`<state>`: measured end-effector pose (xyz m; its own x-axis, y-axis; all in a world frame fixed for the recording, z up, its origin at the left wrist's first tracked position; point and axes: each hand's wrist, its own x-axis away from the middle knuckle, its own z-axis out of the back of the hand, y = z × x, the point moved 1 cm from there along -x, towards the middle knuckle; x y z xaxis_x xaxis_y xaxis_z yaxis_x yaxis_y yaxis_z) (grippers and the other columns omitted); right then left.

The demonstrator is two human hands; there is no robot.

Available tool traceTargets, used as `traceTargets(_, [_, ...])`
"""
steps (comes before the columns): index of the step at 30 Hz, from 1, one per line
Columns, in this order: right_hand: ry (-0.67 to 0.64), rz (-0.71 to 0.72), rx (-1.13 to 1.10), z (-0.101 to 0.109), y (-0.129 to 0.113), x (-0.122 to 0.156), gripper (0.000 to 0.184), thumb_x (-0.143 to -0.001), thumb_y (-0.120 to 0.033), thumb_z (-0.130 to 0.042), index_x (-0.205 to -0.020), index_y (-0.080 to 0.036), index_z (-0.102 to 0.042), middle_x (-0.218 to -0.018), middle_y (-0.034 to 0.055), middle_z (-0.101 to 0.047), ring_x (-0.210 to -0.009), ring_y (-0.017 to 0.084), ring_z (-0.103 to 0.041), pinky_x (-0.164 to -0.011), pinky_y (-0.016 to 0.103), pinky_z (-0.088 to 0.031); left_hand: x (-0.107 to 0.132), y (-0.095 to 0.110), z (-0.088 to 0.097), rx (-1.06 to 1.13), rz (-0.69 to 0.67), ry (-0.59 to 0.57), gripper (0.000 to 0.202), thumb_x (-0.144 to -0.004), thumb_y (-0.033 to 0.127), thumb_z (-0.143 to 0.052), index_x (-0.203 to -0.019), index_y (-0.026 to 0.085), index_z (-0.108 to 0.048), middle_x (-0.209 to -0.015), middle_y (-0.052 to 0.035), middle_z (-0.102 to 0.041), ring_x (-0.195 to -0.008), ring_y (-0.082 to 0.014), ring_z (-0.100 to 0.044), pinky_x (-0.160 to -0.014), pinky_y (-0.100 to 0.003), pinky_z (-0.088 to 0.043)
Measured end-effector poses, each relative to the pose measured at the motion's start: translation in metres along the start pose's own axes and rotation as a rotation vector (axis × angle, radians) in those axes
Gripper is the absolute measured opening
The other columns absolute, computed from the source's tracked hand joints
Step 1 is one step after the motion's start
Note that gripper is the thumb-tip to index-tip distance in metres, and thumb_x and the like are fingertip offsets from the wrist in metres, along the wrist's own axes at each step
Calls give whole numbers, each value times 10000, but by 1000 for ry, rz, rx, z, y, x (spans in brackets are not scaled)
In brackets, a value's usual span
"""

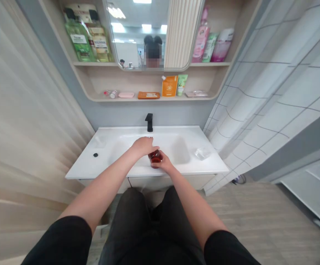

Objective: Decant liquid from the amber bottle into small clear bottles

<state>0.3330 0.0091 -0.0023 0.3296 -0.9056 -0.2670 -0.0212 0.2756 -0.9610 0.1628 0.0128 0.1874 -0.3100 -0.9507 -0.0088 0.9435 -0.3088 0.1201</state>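
Observation:
A small red bottle [155, 157] is held over the front of the white sink [116, 141]. My right hand [164, 165] grips it from below, fingers wrapped round its body. My left hand [144, 145] sits on top of the bottle with its fingers curled over the cap. Most of the bottle is hidden by the two hands. A black tap [149, 122] stands at the back of the basin, just beyond my hands.
A clear soap dish [202, 153] lies on the sink's right side and a small black object [95, 155] on its left. Shelves [151, 98] around a mirror hold several bottles and tubes. A tiled wall stands at the right, a panelled wall at the left.

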Motion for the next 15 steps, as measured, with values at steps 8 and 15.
traceTargets(8, [33, -43, -53, -1, -10, 3, 844, -603, -394, -1008, -1364, -251, -673, -1228, 53, -770, -1128, 298, -707, -1081, 480, -541, 10, -7, -6, 236, -227, -5, 764, -808, 237, -762, -1560, 250, -624, -1424, -128, -748, -1228, -318, -739, -988, -350, -554])
traceTargets(15, [39, -53, -22, 0, -4, 1, 828, -577, -401, -1017, -1321, -253, -685, -1211, 40, -778, -1115, 290, -705, -1091, 487, -539, 11, -4, -7, 97, -43, -3, 367, -924, 451, -694, -1144, 178, -802, -1073, -172, -816, -1030, -355, -770, -866, -383, -554])
